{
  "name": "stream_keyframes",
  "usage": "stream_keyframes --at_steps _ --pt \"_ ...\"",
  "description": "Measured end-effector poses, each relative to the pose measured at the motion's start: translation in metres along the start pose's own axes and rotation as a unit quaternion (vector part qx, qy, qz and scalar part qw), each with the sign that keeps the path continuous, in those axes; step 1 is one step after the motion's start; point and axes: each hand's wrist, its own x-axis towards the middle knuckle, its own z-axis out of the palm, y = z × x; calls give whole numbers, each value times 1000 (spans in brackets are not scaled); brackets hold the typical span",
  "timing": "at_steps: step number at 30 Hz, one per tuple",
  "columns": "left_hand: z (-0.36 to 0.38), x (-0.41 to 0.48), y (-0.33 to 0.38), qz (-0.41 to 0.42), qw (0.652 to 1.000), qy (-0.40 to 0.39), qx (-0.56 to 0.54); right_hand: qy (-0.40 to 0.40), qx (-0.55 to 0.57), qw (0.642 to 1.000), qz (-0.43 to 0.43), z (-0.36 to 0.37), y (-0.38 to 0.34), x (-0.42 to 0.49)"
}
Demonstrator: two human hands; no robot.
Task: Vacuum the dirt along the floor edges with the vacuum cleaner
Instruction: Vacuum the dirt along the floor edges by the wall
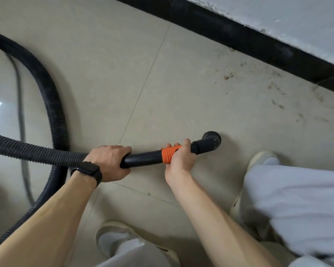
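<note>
I hold a black vacuum wand [143, 158] with an orange collar [168, 154] level above the beige tiled floor. My left hand [108, 162] grips the wand's rear end where the ribbed black hose [27, 151] joins. My right hand [181, 157] grips the orange collar. The round black nozzle [212, 140] points down onto the tile. Brown dirt specks [228, 76] are scattered on the floor between the nozzle and the black skirting board [239, 35].
The hose loops [54, 97] across the floor at the left, beside a grey cable [21, 120]. My two light shoes [262, 158] [112, 237] and pale trouser legs fill the lower right. A white wall [278, 14] rises above the skirting.
</note>
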Motion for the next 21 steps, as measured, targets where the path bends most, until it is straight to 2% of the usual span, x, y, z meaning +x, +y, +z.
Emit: stream_keyframes --at_steps 7,11,13,15,21 --pt "5 -39 -38 -49 998 37 -17 -39 -47 997 49 15 35 -31" --pt "-3 -69 -65 -13 995 97 20 -52 -51 988 133 6 61 -58" --pt "-5 -82 -74 -10 993 102 56 -49 -74 982 164 -2 73 -69" --pt "-6 -85 -74 -14 992 104 70 -45 -97 981 165 -4 74 -72" --pt "-14 -44 -43 -13 994 107 22 -20 -86 991 99 14 30 -50"
